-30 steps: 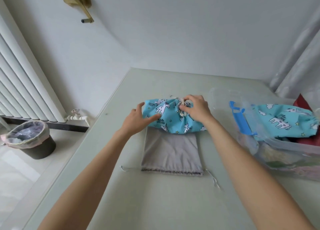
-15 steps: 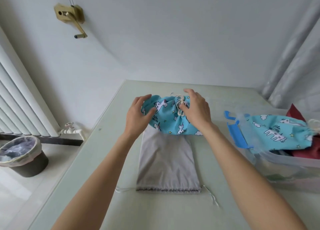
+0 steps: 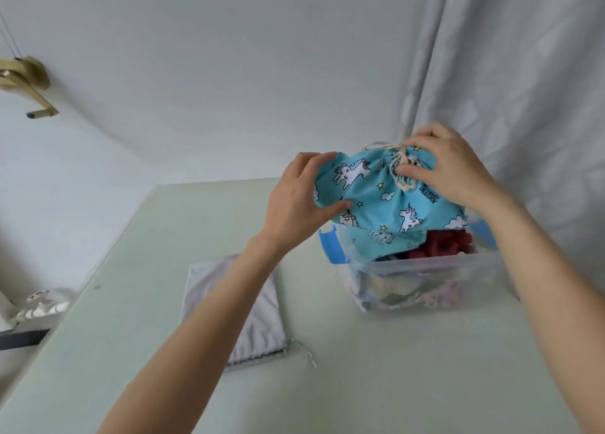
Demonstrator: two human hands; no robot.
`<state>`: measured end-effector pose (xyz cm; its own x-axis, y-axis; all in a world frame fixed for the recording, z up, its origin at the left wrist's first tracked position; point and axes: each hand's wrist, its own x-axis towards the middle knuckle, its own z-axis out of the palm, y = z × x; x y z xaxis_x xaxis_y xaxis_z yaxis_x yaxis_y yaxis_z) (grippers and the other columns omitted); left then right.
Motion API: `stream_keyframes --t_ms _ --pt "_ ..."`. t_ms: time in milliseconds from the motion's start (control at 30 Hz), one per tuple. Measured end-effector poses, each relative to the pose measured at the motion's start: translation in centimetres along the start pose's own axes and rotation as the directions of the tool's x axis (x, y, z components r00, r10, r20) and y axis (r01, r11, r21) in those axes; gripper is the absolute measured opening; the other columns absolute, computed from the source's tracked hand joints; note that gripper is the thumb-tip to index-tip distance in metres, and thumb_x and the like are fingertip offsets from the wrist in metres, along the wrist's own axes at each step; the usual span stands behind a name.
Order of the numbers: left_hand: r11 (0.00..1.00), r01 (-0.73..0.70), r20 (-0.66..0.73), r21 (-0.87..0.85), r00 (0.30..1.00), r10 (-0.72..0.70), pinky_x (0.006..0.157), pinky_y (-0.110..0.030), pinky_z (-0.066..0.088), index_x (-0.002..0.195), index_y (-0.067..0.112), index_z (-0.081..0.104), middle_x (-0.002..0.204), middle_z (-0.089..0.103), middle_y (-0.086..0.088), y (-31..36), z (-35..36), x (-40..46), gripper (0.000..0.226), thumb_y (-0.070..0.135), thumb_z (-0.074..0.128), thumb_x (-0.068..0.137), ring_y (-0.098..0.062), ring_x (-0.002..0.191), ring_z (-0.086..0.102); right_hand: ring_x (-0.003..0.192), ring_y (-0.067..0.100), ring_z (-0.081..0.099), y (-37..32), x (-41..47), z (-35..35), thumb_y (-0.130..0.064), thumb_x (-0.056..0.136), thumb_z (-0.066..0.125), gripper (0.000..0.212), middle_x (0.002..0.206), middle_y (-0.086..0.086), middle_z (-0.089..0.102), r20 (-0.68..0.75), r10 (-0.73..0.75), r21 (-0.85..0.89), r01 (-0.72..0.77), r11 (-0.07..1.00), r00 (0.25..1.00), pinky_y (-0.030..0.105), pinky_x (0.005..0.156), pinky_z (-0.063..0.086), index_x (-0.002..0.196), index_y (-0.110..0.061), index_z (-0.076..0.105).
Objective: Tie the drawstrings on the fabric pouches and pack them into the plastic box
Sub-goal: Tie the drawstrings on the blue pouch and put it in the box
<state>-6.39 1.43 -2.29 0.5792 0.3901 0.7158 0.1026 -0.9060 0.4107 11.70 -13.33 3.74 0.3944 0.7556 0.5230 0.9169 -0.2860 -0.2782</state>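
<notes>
Two hands (image 3: 379, 188) hold one unicorn pouch (image 3: 386, 201) over one plastic box (image 3: 425, 279).

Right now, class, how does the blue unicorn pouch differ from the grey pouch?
The blue unicorn pouch is printed with unicorns, stars and clouds; the grey pouch is plain. The blue one is held in both hands' grip, left hand and right hand, over the plastic box; the grey one lies flat on the table. The blue one's drawstring is gathered and tied; the grey one's is loose. Both are fabric drawstring pouches.
</notes>
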Motion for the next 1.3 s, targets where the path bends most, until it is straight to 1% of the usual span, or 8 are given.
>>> stream_keyframes --t_ms 200,367,500,667,800,967,1100,1300 --pt "0.984 0.054 0.093 0.17 0.993 -0.071 0.073 -0.031 0.049 0.129 0.029 0.04 0.111 0.054 0.007 2.5 4.2 0.3 0.066 0.064 0.059 0.076 -0.013 0.103 0.051 0.119 0.018 0.041 6.8 -0.4 -0.4 -0.037 0.081 0.066 0.047 0.123 -0.001 0.047 0.151 0.012 -0.019 -0.009 1.0 0.988 0.029 0.098 0.03 0.124 -0.02 0.057" --pt "0.933 0.042 0.231 0.358 0.964 -0.133 0.086 -0.033 0.046 0.139 0.032 0.028 0.136 0.032 -0.001 2.4 4.7 0.7 0.081 0.07 0.056 0.073 -0.019 0.116 0.043 0.13 0.013 0.024 9.3 -2.4 2.4 -0.052 0.078 0.062 0.071 0.143 -0.004 0.03 0.299 -0.125 -0.115 0.166 0.979 0.946 0.037 0.109 0.027 0.141 -0.038 0.03" --pt "0.998 -0.05 0.572 0.046 0.82 0.015 0.103 -0.045 0.04 0.141 0.045 0.021 0.15 0.017 0.008 3.1 6.2 2.6 0.079 0.058 0.064 0.076 -0.021 0.131 0.036 0.129 0.001 0.017 10.0 -2.5 1.2 -0.06 0.075 0.06 0.064 0.147 -0.013 0.028 0.311 -0.259 -0.054 0.289 0.956 0.915 0.03 0.106 0.017 0.133 -0.043 0.039" --pt "0.978 -0.103 0.793 0.18 0.604 -0.083 0.098 -0.035 0.042 0.14 0.05 0.021 0.147 0.029 0.015 2.3 8.8 4.3 0.073 0.058 0.061 0.079 -0.018 0.125 0.044 0.14 0.004 0.01 11.5 -1.9 1.1 -0.049 0.078 0.067 0.079 0.155 -0.018 0.012 0.691 -0.148 -0.06 0.261 0.964 0.707 0.027 0.111 0.009 0.143 -0.044 0.023" --pt "0.967 -0.137 0.832 0.214 0.544 -0.107 0.095 -0.034 0.043 0.14 0.049 0.025 0.145 0.034 0.012 1.9 10.1 5.0 0.071 0.058 0.061 0.079 -0.018 0.123 0.045 0.126 0.001 0.033 12.2 -1.6 2.9 -0.03 0.075 0.077 0.089 0.148 -0.016 0.031 0.769 -0.06 0.003 0.091 0.996 0.636 0.017 0.099 0.026 0.144 -0.041 0.022" --pt "0.955 -0.181 0.832 0.235 0.546 -0.101 0.09 -0.03 0.041 0.14 0.045 0.028 0.142 0.039 0.01 1.4 11.4 4.6 0.07 0.057 0.061 0.08 -0.02 0.119 0.048 0.124 0.014 0.044 13.1 -1.7 4.9 -0.026 0.076 0.076 0.085 0.142 -0.006 0.043 0.795 -0.008 -0.024 0.045 0.999 0.607 0.017 0.092 0.031 0.143 -0.038 0.026" --pt "0.936 -0.219 0.825 0.275 0.554 -0.113 0.083 -0.029 0.04 0.143 0.041 0.023 0.143 0.038 0.011 1.5 11.3 4.4 0.072 0.06 0.056 0.082 -0.019 0.118 0.049 0.139 0.017 0.024 12.9 -1.6 4.1 -0.036 0.077 0.074 0.077 0.152 -0.005 0.027 0.736 -0.066 -0.002 0.1 0.995 0.674 0.029 0.111 0.02 0.142 -0.037 0.033" --pt "0.88 -0.309 0.671 0.361 0.741 -0.015 0.086 -0.034 0.043 0.137 0.042 0.037 0.136 0.05 0.01 2.4 9.4 3.6 0.053 0.063 0.041 0.088 -0.016 0.119 0.048 0.138 0.012 0.026 11.1 -2.1 1.2 -0.018 0.089 0.061 0.05 0.15 -0.007 0.031 0.549 -0.119 0.122 0.062 0.991 0.827 0.034 0.114 0.019 0.13 -0.042 0.047"
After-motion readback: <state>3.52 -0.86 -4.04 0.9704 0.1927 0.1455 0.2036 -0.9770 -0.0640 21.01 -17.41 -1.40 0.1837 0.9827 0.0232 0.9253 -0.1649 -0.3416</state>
